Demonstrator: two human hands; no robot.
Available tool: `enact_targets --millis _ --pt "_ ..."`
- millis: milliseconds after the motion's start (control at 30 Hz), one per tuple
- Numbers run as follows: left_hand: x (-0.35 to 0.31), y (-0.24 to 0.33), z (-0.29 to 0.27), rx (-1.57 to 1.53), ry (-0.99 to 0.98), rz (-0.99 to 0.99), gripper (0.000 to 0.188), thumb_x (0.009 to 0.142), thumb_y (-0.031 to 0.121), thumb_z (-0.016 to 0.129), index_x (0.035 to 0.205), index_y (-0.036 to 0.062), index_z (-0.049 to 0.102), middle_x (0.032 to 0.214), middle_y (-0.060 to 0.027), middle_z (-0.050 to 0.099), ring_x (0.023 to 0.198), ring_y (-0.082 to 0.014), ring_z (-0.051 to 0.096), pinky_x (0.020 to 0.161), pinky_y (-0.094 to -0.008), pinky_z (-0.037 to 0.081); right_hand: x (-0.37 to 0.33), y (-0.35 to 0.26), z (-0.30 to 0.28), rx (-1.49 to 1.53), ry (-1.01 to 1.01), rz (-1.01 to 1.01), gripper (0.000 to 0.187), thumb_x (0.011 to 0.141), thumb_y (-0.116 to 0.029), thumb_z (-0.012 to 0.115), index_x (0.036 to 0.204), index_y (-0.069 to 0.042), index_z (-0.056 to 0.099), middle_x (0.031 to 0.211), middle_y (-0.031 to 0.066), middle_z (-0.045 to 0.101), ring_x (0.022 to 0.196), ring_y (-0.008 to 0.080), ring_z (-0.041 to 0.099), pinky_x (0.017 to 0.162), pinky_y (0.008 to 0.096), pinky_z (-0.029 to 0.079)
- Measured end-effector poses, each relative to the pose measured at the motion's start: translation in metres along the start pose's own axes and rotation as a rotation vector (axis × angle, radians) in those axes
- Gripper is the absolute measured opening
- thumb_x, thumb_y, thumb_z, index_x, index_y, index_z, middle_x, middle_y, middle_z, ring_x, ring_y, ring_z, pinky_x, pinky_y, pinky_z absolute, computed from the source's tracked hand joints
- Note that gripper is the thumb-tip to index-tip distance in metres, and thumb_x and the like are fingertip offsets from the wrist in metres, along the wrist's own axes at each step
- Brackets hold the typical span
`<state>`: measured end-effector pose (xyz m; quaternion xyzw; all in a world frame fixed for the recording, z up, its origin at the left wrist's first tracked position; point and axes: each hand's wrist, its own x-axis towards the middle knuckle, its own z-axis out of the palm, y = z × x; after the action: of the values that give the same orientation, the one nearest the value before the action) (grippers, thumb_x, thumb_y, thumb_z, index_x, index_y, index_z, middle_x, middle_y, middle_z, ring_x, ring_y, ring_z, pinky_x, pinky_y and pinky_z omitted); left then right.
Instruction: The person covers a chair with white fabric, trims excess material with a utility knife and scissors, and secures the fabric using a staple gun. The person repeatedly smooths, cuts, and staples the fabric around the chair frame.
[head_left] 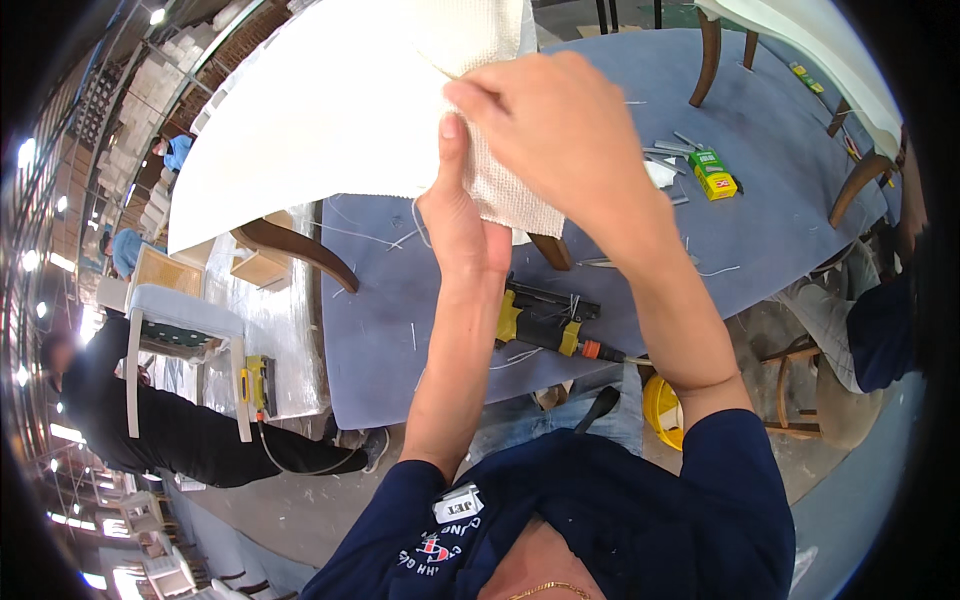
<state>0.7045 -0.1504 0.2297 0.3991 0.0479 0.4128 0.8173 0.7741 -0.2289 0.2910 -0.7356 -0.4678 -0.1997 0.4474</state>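
A large piece of cream woven fabric lies over a chair with brown wooden legs, which stands on the blue-grey covered table. My left hand grips the fabric's near edge, thumb on top and the other fingers hidden beneath. Just right of it, my right hand is closed with the thumb bent in, holding a fold of the same fabric. Below the chair, a yellow and black staple gun rests on the table with its hose attached.
A green and yellow box sits beside loose staple strips. Another white chair stands at the far right. Loose threads lie about the table. Left, a person in black is near a chair and another staple gun.
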Motion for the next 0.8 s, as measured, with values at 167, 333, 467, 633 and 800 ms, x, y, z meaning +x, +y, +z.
enact_targets --millis 167,333,467,633,800 --pt "-0.003 -0.014 -0.012 -0.023 -0.038 -0.070 0.055 0.106 0.045 0.042 0.148 0.0101 0.038 0.144 -0.0073 0.051 0.130 -0.0235 0.053 0.106 -0.0419 0.048 0.003 -0.006 0.009 0.051 -0.090 0.087 0.040 0.089 -0.039 0.066 0.073 -0.002 0.071 0.066 0.0186 0.067 0.059 0.0369 0.066 0.058 0.0458 0.052" --pt "-0.015 -0.020 -0.005 -0.098 -0.121 -0.095 0.059 0.106 0.052 0.038 0.151 0.0154 0.034 0.147 -0.0058 0.047 0.135 -0.0231 0.048 0.110 -0.0428 0.043 -0.007 0.007 0.015 0.206 -0.033 0.139 0.044 0.086 -0.044 0.068 0.072 -0.002 0.072 0.066 0.0185 0.067 0.065 0.0374 0.067 0.061 0.0463 0.051" --pt "-0.026 -0.035 -0.005 -0.222 -0.080 -0.123 0.060 0.104 0.056 0.040 0.150 0.0177 0.036 0.145 -0.0037 0.049 0.133 -0.0212 0.050 0.109 -0.0416 0.043 -0.013 0.011 0.009 0.270 -0.170 0.234 0.048 0.087 -0.049 0.065 0.072 -0.004 0.072 0.069 0.0190 0.067 0.068 0.0382 0.067 0.063 0.0474 0.051" --pt "-0.027 -0.039 0.001 -0.183 -0.006 -0.101 0.059 0.103 0.057 0.042 0.147 0.0173 0.041 0.141 -0.0028 0.051 0.132 -0.0205 0.050 0.110 -0.0411 0.042 -0.017 0.026 0.021 0.284 -0.073 0.160 0.055 0.087 -0.054 0.065 0.075 -0.001 0.071 0.062 0.0194 0.061 0.061 0.0365 0.061 0.060 0.0433 0.047" --pt "-0.054 -0.065 -0.018 -0.238 0.014 -0.280 0.054 0.104 0.047 0.048 0.146 0.0134 0.040 0.142 -0.0031 0.051 0.133 -0.0209 0.048 0.110 -0.0419 0.041 -0.017 0.038 0.016 0.373 -0.221 0.207 0.055 0.090 -0.051 0.064 0.073 0.001 0.067 0.061 0.0205 0.057 0.059 0.0366 0.056 0.058 0.0456 0.042"
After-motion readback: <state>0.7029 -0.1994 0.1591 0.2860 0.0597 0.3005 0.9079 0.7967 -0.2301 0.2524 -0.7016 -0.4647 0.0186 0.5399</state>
